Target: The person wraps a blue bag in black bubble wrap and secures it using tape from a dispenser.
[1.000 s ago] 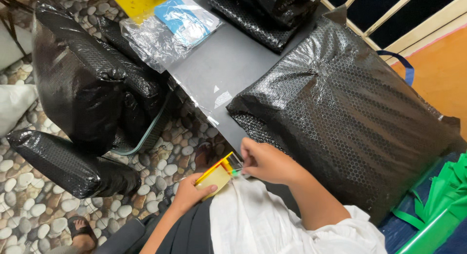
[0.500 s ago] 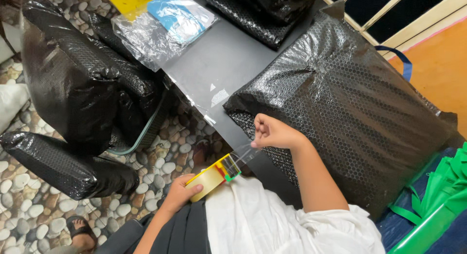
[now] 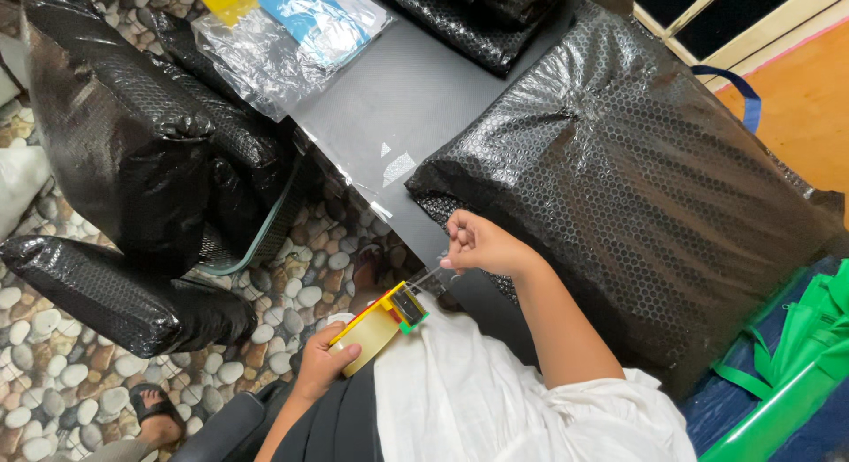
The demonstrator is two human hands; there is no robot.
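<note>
Beside the desk (image 3: 389,117), your left hand (image 3: 325,360) grips the tape dispenser (image 3: 376,325) steady while right fingers (image 3: 453,250) pinch the clear tape end (image 3: 429,274), keeping it taut near the black bubble-wrapped parcel (image 3: 637,188).

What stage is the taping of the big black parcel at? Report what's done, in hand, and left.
Done: the large black bubble-wrapped parcel lies fully wrapped on the dark table.

In hand: the left hand grips the yellow tape dispenser; the right hand pinches a clear tape strip drawn from it, beside the parcel's near corner.

Left: the strip is neither cut nor stuck to the parcel.
</note>
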